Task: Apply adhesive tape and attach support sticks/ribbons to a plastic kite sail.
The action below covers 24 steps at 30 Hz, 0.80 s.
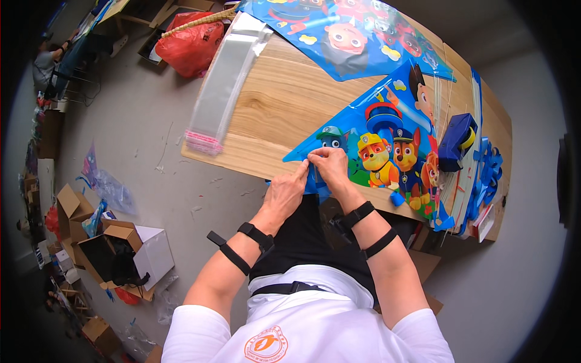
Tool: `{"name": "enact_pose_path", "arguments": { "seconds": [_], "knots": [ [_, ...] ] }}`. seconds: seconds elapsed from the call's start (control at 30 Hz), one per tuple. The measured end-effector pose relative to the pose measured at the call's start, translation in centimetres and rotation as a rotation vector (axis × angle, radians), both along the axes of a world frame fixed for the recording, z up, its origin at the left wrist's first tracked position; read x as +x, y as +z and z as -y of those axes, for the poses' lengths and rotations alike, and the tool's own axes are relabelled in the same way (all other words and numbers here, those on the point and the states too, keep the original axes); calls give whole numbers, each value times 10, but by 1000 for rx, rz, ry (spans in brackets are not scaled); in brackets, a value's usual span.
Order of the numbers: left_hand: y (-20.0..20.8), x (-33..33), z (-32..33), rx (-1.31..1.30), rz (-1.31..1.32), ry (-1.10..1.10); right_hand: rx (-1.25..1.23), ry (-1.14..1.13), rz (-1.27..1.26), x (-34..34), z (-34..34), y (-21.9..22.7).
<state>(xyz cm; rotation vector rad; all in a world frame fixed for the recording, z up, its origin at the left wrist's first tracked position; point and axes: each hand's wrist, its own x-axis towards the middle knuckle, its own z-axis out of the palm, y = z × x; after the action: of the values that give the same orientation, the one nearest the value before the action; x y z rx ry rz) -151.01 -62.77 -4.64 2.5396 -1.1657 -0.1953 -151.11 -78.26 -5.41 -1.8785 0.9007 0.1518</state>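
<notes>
A blue triangular plastic sheet (pixel 357 142) with cartoon dogs printed on it, like a kite sail, lies across the front of the wooden table, and its near edge hangs over the table's rim. My right hand (pixel 331 168) pinches this near edge, thumb and fingertips together. Against those fingertips rests the index finger of my left hand (pixel 285 192), its other fingers curled at the sheet's edge. Whatever small part lies between the fingertips is hidden. Beyond, a second blue printed sheet (pixel 363 54) covers the back of the table.
Clear plastic sleeves (pixel 219 85) lie on the table's left (pixel 266 109). To the right are a dark blue tape dispenser (pixel 458 142), thin white rods (pixel 463 193) and blue ribbon (pixel 489 169). A red bag (pixel 193 48) and open cartons (pixel 115 248) stand on the floor. Another person (pixel 51 66) sits far left.
</notes>
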Motion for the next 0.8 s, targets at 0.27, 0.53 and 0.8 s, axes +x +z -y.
{"name": "enact_pose_path", "arguments": {
  "seconds": [0.27,0.53,0.8],
  "knots": [
    [9,-1,6,86,-47,33,-473,146,174,15,17,30],
    [10,-1,6,142,-63,12,-469,206,-8,31,11,14],
    [10,4,-2,91,-98,8,-459,182,12,8,5,12]
  ]
}}
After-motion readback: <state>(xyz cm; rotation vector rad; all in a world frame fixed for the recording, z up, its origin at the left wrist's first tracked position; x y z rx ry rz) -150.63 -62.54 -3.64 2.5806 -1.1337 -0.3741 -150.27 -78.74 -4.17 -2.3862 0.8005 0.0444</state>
